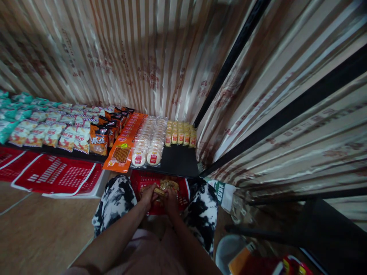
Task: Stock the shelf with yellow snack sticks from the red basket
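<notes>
Low in the middle of the frame, the left hand (148, 195) and the right hand (171, 201) sit close together. Both are curled around a small tan snack pack (159, 191), one at each end. The pack looks light brown and a bit shiny, but it is blurry, so its print cannot be read.

The hands are inside a red basket (183, 196) on the floor. The basket has little holes in its walls. A few more tan packs (169, 185) lie in it, just above the hands. Two knees in black and white pants (114, 200) are on each side of the basket.

Just above the basket is a black shelf (179, 162). Its front edge is right over the basket's back rim. On the shelf are rows of packs. Small yellow packs (181, 135) are at the right end. Next come clear bags of round white cakes (149, 143), then long orange packs (126, 143), then dark orange bags (104, 131), then pale and teal bags (43, 128) toward the left edge of the frame. A bare black patch of shelf is in front of the yellow packs.

Flat red baskets (57, 175) lie at the lower left, with open brown floor (43, 229) below them. A striped curtain (137, 53) fills the top.
</notes>
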Action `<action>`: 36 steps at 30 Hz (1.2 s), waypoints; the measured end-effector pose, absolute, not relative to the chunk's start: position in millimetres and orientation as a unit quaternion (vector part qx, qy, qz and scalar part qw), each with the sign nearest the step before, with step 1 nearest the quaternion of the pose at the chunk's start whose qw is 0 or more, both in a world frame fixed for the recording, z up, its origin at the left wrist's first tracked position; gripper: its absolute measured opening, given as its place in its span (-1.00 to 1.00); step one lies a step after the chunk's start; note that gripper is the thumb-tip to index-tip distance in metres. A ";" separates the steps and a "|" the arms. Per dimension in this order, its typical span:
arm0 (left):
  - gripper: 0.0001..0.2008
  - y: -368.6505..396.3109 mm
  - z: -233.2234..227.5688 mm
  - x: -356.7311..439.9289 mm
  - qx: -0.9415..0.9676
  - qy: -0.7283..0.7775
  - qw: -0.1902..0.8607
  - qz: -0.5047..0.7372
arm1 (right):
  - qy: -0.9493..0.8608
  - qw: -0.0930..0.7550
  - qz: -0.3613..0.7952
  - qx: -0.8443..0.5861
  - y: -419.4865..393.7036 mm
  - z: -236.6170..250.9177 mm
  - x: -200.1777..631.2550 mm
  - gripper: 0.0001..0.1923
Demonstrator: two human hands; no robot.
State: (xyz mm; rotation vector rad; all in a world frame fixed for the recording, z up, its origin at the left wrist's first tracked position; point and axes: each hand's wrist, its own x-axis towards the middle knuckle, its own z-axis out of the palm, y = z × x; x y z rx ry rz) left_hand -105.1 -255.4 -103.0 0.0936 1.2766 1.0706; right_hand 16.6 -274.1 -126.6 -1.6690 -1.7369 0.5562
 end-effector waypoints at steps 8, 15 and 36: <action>-0.93 -255.0 -86.8 -107.9 0.034 0.581 0.644 0.497 | -0.663 0.334 0.196 -0.640 -275.7 -133.8 14.9 -0.79; -0.93 -254.6 -84.8 -109.5 0.033 0.587 0.649 0.482 | -0.673 0.357 0.207 -0.614 -277.4 -139.0 16.2 -0.85; -0.74 -255.2 -83.2 -112.6 0.014 0.543 0.682 0.491 | -0.618 0.394 0.233 -0.640 -277.3 -134.7 14.6 -0.83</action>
